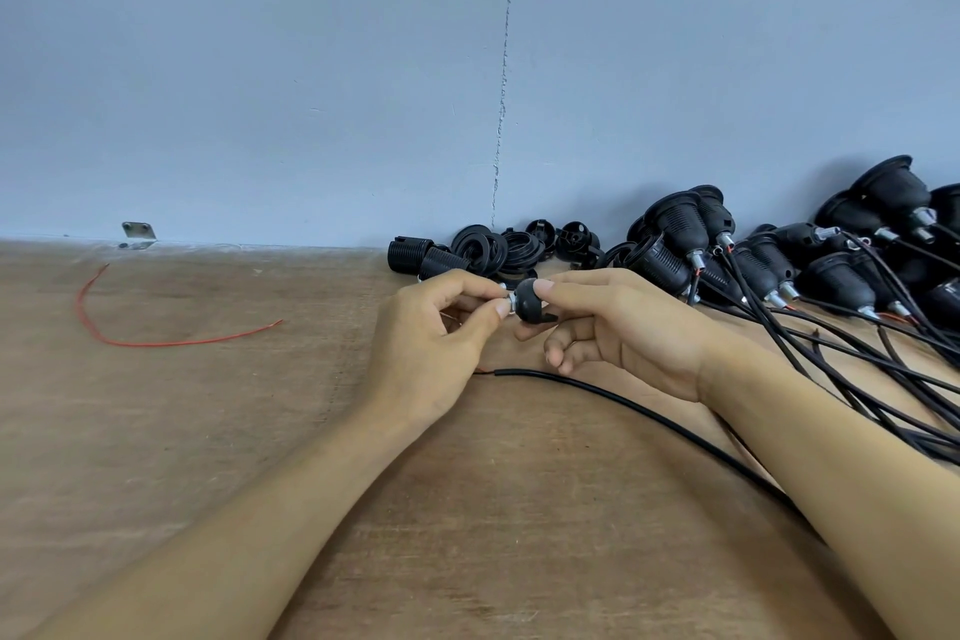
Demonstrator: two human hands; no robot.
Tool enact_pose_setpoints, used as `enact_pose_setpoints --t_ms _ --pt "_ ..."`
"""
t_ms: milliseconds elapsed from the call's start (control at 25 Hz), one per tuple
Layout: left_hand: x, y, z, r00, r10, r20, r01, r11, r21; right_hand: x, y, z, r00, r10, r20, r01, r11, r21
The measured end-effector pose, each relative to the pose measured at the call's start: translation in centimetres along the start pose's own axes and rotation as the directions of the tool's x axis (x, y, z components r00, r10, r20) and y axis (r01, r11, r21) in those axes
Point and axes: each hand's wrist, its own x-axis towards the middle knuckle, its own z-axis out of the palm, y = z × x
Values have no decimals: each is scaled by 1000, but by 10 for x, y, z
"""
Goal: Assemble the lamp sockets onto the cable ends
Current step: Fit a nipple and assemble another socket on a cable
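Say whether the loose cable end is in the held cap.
Out: the cable end lies on the table, apart from the cap pinched by left hand and right hand.

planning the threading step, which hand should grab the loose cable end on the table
Probably left: the left hand only pinches the metal fitting and the cable end lies by its heel; the right hand holds the cap.

- counter (218,431): brown wood grain under a clear, faintly shiny film
- socket cap (532,303): smooth matt black plastic with a bright metal nipple
- finished sockets (675,224): ribbed black plastic, silvery metal ends
- cable (623,405): smooth black sheath
- loose wire (156,343): glossy red insulation
- wall (260,68): matt blue-grey paint
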Motion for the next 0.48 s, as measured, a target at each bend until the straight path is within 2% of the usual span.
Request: enact_pose_setpoints --t_ms 280,480 --pt "2 -1 -2 999 5 38 -4 1000 -22 -1 1 0 999 37 -13 -37 999 10" --pt "3 0 -2 999 -19 48 22 998 -63 -2 -2 -4 999 -21 30 20 1000 7"
